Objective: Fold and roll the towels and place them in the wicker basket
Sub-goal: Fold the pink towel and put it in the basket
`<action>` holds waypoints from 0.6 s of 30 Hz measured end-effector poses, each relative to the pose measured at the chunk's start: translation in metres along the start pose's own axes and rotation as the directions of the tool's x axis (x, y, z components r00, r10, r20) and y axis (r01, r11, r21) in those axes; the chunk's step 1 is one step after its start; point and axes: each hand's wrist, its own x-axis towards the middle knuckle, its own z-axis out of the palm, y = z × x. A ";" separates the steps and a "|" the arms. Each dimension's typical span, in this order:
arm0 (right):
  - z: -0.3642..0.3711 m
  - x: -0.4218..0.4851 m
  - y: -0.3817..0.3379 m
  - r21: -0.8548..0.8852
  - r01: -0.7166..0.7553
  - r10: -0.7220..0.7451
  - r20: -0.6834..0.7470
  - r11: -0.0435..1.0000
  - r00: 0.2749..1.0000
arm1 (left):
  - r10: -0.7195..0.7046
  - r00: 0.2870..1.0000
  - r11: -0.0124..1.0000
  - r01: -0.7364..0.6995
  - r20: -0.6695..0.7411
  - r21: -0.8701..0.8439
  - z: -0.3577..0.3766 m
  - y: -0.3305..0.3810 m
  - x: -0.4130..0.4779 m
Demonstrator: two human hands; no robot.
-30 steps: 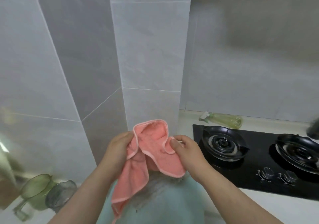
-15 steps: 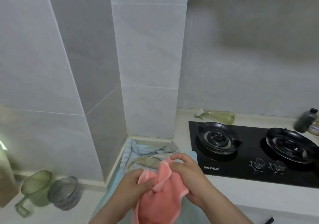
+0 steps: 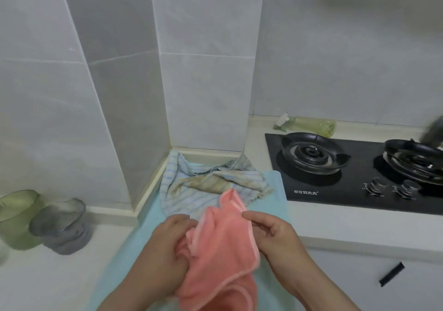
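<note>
A crumpled pink towel (image 3: 223, 250) hangs between my two hands low in the middle of the view. My left hand (image 3: 165, 246) grips its left edge, and my right hand (image 3: 273, 236) pinches its right edge between thumb and fingers. Under them a light blue towel (image 3: 275, 186) lies spread flat on the counter. A blue striped towel (image 3: 191, 191) sits bunched at the far end of the blue one, against the wall corner. No wicker basket is in view.
A black gas hob (image 3: 359, 167) with two burners and knobs fills the right side. A green spray bottle (image 3: 309, 123) lies behind it. A green cup (image 3: 16, 217) and a grey cup (image 3: 62, 227) lie at the left. A tiled pillar (image 3: 206, 71) rises behind.
My hands have brought the pink towel down from chest height to just above the counter, and the view has tilted downward. Both hands keep hold of its edges.
</note>
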 end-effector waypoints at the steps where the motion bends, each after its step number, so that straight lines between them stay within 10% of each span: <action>1: -0.001 -0.001 0.004 -0.043 0.043 -0.045 -0.037 0.998 0.998 | 0.085 0.996 0.986 -0.086 0.018 0.141 0.003 -0.006 -0.002; 6: -0.003 -0.012 0.017 -0.081 0.247 -0.254 -0.105 0.966 0.961 | 0.174 0.985 0.901 -0.159 0.001 0.404 0.006 -0.001 -0.017; 12: -0.008 -0.053 0.008 -0.108 0.460 -0.473 -0.182 0.881 0.862 | -0.085 0.950 0.985 0.034 -0.301 -0.171 0.009 0.024 -0.042; 18: 0.004 -0.116 -0.009 -0.106 0.517 -0.528 -0.182 0.849 0.830 | -0.129 0.965 0.992 0.127 -0.227 -0.023 -0.005 0.032 -0.084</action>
